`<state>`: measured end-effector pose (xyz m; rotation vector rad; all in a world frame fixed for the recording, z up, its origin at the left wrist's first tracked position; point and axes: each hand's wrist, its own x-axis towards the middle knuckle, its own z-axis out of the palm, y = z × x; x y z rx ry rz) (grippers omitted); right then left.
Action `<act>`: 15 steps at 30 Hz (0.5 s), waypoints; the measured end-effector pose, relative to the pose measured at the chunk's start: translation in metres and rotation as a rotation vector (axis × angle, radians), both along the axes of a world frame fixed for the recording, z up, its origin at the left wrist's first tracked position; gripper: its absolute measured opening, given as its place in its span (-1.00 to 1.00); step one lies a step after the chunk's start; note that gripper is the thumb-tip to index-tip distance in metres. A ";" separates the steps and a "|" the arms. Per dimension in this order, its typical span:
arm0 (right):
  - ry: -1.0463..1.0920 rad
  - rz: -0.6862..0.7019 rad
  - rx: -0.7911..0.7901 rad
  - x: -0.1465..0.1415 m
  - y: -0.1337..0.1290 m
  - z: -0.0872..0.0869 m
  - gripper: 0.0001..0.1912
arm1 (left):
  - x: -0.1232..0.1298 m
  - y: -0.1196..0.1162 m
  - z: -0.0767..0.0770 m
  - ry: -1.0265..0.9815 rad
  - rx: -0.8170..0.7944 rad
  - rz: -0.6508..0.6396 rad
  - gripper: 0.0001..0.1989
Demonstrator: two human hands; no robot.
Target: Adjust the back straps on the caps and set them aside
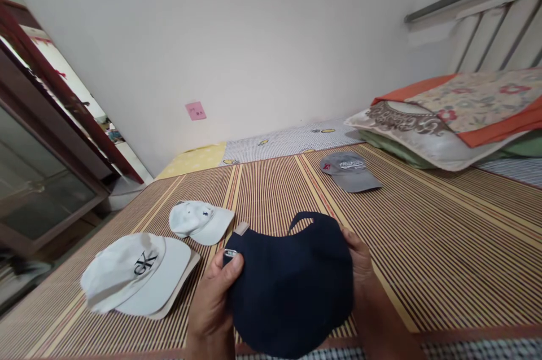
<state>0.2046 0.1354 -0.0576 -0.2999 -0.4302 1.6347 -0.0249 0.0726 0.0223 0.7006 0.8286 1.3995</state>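
Between my two hands is a navy blue baseball cap (pixel 292 286), held up above the striped mat with its back strap undone. My left hand (pixel 214 292) pinches the cap's left edge, thumb beside a metal strap buckle (pixel 230 253). On the opposite edge, my right hand (pixel 359 261) grips the cap, most of its fingers hidden behind the fabric. To the left lie a white cap (pixel 135 270) with black "CK" letters, stacked on another brim, and a smaller white cap (pixel 199 220) with a small dark logo. A grey cap (pixel 351 171) rests farther back on the right.
The striped mat (pixel 271 191) covers the bed. Pillows (pixel 423 123) with a floral orange cover (pixel 483 97) are piled at the back right, beneath a white radiator (pixel 499 33). A pink note (pixel 195 111) is on the wall. A glass-paned door (pixel 38 168) stands at left.
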 end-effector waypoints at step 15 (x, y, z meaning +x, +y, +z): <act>-0.043 0.016 -0.029 -0.008 0.001 0.002 -0.84 | -0.001 0.006 -0.012 -0.015 0.087 -0.134 -0.66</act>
